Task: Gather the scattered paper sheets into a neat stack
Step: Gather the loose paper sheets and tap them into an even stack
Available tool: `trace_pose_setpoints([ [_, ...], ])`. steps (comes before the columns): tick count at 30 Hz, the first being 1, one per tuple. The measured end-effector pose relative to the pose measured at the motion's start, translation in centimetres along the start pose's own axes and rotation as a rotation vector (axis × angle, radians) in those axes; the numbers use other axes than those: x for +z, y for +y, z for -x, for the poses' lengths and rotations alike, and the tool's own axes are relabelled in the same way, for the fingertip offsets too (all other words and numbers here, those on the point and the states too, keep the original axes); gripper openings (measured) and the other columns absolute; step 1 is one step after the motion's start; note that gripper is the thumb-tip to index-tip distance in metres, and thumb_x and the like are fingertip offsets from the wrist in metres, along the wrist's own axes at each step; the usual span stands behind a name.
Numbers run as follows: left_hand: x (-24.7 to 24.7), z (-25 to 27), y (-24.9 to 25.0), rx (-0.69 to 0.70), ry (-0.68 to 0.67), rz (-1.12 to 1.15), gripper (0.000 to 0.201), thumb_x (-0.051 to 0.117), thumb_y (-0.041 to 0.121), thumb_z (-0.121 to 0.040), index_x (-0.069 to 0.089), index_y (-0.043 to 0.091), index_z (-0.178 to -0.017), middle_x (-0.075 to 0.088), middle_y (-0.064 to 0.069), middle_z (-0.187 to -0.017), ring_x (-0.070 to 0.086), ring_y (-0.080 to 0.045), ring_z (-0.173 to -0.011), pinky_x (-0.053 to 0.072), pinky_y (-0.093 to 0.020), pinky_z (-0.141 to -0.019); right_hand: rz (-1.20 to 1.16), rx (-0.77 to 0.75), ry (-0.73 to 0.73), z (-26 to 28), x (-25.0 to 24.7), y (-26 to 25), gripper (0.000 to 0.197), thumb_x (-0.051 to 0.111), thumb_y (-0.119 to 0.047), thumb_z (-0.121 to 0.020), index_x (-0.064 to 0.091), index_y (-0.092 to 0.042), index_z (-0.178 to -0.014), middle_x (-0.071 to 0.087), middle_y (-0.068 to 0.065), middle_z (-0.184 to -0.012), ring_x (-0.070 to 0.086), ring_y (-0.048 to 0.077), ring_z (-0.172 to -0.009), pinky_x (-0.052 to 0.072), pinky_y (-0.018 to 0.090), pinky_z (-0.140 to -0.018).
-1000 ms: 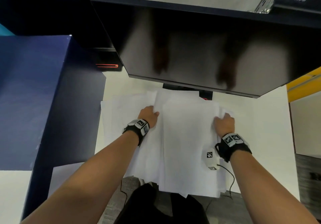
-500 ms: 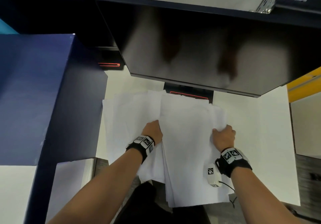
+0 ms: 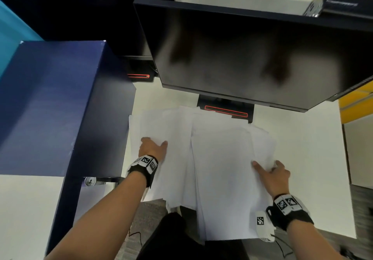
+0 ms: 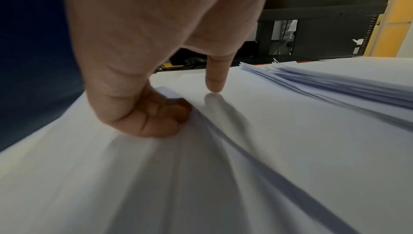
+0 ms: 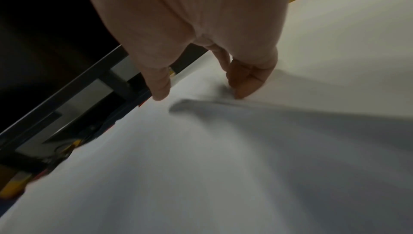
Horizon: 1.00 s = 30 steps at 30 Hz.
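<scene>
White paper sheets lie on the white desk [image 3: 314, 159]. A thick, uneven stack [image 3: 222, 169] sits in the middle and overhangs the near edge. Looser sheets [image 3: 161, 122] fan out to its left. My left hand [image 3: 153, 148] rests on those left sheets, its fingers [image 4: 170, 116] curled into the wrinkled paper [image 4: 245, 149] and its thumb tip touching it. My right hand [image 3: 270, 171] holds the stack's right edge, thumb on top and curled fingers [image 5: 243, 86] at the edge; the stack [image 5: 201, 167] fills that view.
A large dark monitor [image 3: 252, 54] hangs over the back of the desk, its base [image 3: 226, 110] just behind the papers. A dark blue panel [image 3: 50, 102] borders the left. A black box [image 3: 343, 3] sits at the far right. Bare desk lies right of the stack.
Both hands have come back toward me and the stack has slid nearer the desk's front edge. My left hand has left the stack's left edge and moved onto the looser sheets on the left.
</scene>
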State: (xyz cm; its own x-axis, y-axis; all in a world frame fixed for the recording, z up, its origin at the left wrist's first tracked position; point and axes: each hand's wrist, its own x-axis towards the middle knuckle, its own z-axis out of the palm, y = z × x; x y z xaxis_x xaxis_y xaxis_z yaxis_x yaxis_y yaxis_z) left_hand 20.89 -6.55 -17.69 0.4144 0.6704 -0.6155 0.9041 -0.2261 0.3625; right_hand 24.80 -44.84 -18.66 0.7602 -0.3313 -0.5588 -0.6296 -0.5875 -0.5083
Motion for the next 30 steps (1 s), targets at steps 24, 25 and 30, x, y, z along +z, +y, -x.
trace_pose_setpoints([
  [24, 5.6, 6.4, -2.2, 0.297, -0.315, -0.078, 0.019, 0.037, 0.017, -0.105, 0.053, 0.007, -0.098, 0.064, -0.013, -0.107, 0.057, -0.02, -0.087, 0.043, -0.024, -0.074, 0.236, -0.048, -0.134, 4.2, 5.3, -0.4, 0.065, 0.048, -0.027, -0.1, 0.019, -0.002, -0.152, 0.025, 0.031, -0.142, 0.044, 0.05, -0.124, 0.036, 0.044, -0.108],
  [25, 5.2, 6.4, -2.3, 0.31, -0.303, -0.061, 0.02, 0.037, 0.019, -0.105, 0.052, 0.007, -0.097, 0.063, -0.011, -0.101, 0.056, -0.018, -0.081, 0.044, -0.024, -0.07, 0.231, -0.061, -0.146, 3.9, 4.9, -0.2, 0.06, 0.048, -0.028, -0.099, 0.026, -0.002, -0.148, 0.028, 0.031, -0.139, 0.045, 0.049, -0.121, 0.038, 0.045, -0.107],
  [30, 3.3, 5.8, -3.6, 0.403, -0.324, -0.291, 0.032, 0.042, 0.027, -0.104, 0.062, 0.001, -0.102, 0.067, -0.014, -0.108, 0.059, -0.024, -0.093, 0.046, -0.029, -0.083, 0.317, -0.144, -0.142, 5.1, 2.5, 0.8, 0.04, 0.054, -0.02, -0.095, 0.045, 0.0, -0.129, 0.053, 0.029, -0.124, 0.055, 0.044, -0.112, 0.044, 0.043, -0.094],
])
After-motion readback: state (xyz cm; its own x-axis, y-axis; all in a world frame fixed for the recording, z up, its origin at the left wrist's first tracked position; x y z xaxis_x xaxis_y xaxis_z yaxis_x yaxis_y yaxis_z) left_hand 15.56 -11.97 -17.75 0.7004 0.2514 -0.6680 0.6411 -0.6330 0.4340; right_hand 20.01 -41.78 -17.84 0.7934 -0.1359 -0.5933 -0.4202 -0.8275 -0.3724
